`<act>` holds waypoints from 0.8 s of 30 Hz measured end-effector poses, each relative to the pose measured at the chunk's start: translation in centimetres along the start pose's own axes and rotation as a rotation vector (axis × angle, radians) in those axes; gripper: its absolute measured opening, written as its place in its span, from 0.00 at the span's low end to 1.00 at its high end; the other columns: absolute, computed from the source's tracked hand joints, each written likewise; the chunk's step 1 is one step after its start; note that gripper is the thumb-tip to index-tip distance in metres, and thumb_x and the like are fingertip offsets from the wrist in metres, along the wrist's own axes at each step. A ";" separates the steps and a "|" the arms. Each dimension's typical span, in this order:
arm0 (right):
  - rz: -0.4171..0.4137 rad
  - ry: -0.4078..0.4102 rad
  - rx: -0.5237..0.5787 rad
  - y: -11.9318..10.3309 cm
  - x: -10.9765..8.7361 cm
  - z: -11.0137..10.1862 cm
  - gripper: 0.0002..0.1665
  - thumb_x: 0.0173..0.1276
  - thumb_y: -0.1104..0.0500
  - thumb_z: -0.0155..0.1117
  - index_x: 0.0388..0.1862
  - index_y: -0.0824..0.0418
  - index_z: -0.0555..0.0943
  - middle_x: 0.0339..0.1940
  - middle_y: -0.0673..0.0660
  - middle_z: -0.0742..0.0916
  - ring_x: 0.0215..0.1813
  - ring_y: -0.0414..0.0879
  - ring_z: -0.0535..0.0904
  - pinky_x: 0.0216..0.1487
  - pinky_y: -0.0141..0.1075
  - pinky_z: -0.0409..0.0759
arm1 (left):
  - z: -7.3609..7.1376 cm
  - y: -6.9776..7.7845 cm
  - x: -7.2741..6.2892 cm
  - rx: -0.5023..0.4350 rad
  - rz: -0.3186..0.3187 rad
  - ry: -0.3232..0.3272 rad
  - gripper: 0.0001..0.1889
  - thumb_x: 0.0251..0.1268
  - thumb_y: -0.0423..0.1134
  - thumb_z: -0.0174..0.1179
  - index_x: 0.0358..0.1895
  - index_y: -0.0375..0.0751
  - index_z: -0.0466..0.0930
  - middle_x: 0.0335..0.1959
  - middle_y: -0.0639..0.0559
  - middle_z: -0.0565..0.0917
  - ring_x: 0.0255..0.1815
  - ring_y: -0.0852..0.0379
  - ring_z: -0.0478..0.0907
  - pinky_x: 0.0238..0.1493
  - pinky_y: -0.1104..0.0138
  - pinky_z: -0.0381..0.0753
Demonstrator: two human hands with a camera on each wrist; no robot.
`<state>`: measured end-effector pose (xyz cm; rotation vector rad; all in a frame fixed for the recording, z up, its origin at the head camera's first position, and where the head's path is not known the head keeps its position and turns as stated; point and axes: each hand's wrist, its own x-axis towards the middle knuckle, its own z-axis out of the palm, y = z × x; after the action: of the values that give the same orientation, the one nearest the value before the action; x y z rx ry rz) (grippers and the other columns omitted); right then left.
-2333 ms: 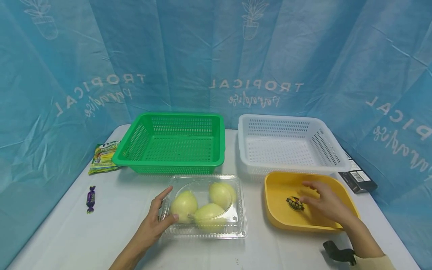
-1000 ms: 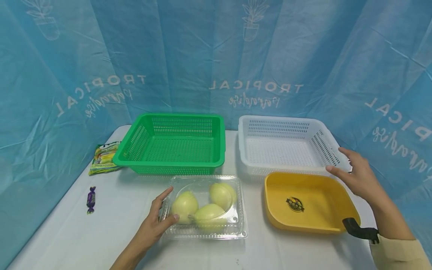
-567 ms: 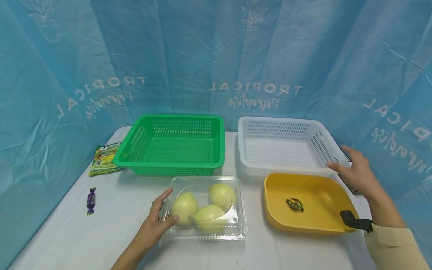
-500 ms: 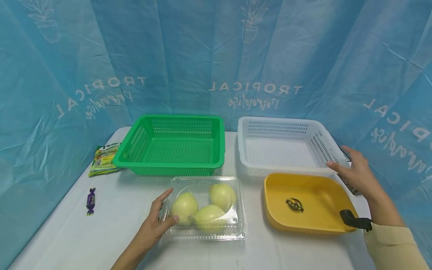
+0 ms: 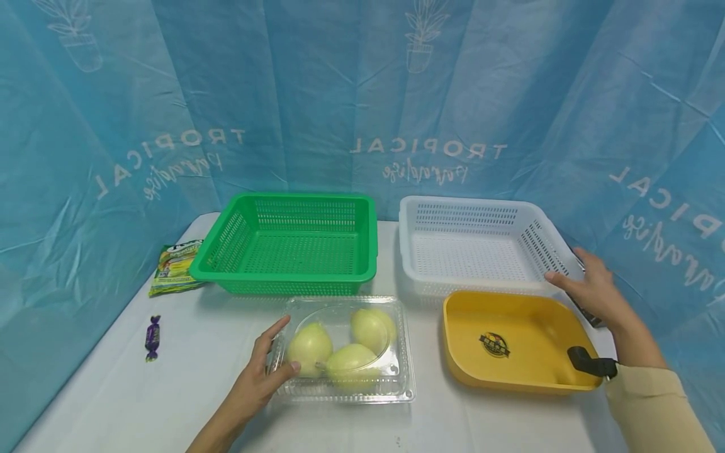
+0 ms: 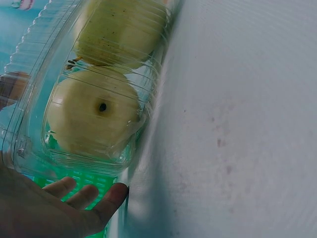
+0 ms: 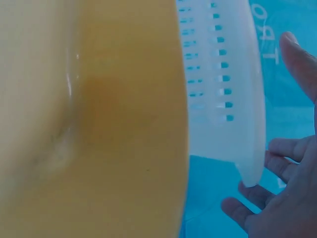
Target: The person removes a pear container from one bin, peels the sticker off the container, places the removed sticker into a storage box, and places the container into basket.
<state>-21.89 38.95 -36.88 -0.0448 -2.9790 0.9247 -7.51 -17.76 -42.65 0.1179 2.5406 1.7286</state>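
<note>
Currently, in the head view, the left hand (image 5: 263, 371) lies spread around the left end of a clear, ribbed plastic container (image 5: 404, 352) holding three rounded, pale yellow-green fruits (image 5: 309, 349), near the middle of the scene. At the right, the right hand (image 5: 597, 292) is stretched over a dark, box-like item (image 5: 592, 319), mostly hidden, just right of the perforated white plastic basket (image 5: 476, 282) and the deep yellow plastic tray (image 5: 544, 340). The step looks like reaching for that item; taking it would call for closing thumb and fingers without nudging the basket. The left wrist view alone shows one fruit's dark dimple (image 6: 102, 106); the fingers look extended, their grip unproven. The right wrist view shows thumb and fingers wide apart beside the basket's end, but not the item, so I cannot tell whether they touch.
</note>
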 end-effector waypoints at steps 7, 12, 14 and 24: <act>-0.005 -0.016 0.013 0.8 0.3 0.5 0.59 0.66 0.37 0.56 0.75 0.68 0.35 0.73 0.78 0.41 0.67 0.82 0.42 0.54 0.75 0.52 | 0.0 0.0 0.0 -0.001 0.006 0.002 0.38 0.62 0.44 0.59 0.72 0.67 0.49 0.77 0.45 0.45 0.75 0.30 0.36 0.58 0.24 0.42; 0.000 -0.032 0.008 1.1 0.4 0.7 0.60 0.66 0.37 0.54 0.75 0.68 0.33 0.73 0.77 0.40 0.67 0.83 0.40 0.54 0.76 0.50 | 0.0 -0.1 0.0 -0.007 0.013 -0.001 0.38 0.63 0.43 0.59 0.72 0.67 0.49 0.77 0.45 0.44 0.75 0.30 0.35 0.58 0.25 0.42; 0.003 -0.045 0.014 1.3 0.4 0.8 0.59 0.67 0.36 0.53 0.75 0.67 0.32 0.73 0.77 0.38 0.67 0.83 0.37 0.55 0.77 0.48 | 0.0 0.0 0.0 -0.011 0.008 -0.003 0.38 0.63 0.44 0.59 0.72 0.67 0.49 0.77 0.45 0.44 0.76 0.31 0.35 0.59 0.25 0.42; 0.020 -0.071 0.094 2.0 0.4 1.4 0.59 0.67 0.35 0.52 0.75 0.61 0.28 0.74 0.72 0.33 0.70 0.80 0.31 0.58 0.77 0.42 | 0.3 0.1 -0.1 -0.071 0.001 0.013 0.39 0.62 0.41 0.59 0.73 0.61 0.49 0.77 0.45 0.42 0.75 0.29 0.33 0.59 0.25 0.38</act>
<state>-22.31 39.83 -39.12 -0.0404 -2.9998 1.0896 -7.40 -17.45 -42.62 0.1054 2.4843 1.8238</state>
